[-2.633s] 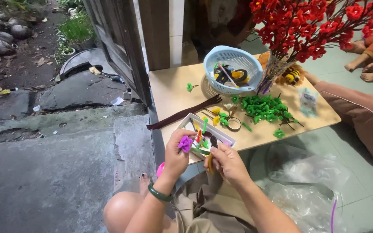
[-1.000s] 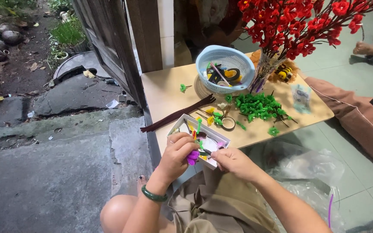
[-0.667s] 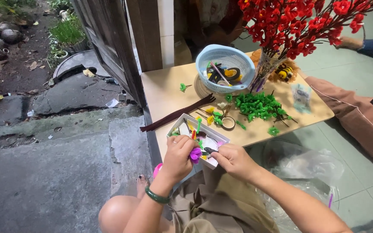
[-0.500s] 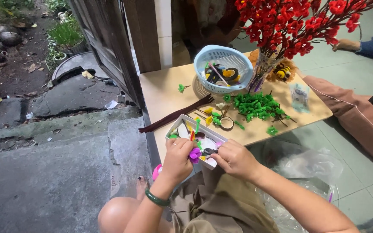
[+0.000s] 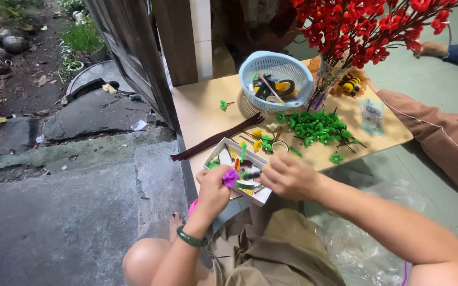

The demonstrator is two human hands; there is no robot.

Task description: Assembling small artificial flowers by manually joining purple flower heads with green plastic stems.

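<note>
My left hand (image 5: 213, 190), with a green bangle on the wrist, pinches a small purple pipe-cleaner flower (image 5: 230, 177) over a white tray (image 5: 261, 197) of coloured pieces. My right hand (image 5: 288, 176) is closed on a thin dark stem piece (image 5: 251, 174) that meets the flower. Both hands hover just above the tray at the near edge of a low tan table (image 5: 202, 114).
A blue basket (image 5: 275, 79) with tape rolls, a pile of green pipe-cleaner leaves (image 5: 316, 126), brown stems (image 5: 216, 143) and a vase of red flowers (image 5: 369, 32) stand on the table. Another person's leg (image 5: 441, 143) lies at right. Clear plastic bags (image 5: 356, 249) lie on the tiled floor.
The purple flower moved from the tray's left side down to its near middle, and my right hand closed in on it. The view shifted slightly.
</note>
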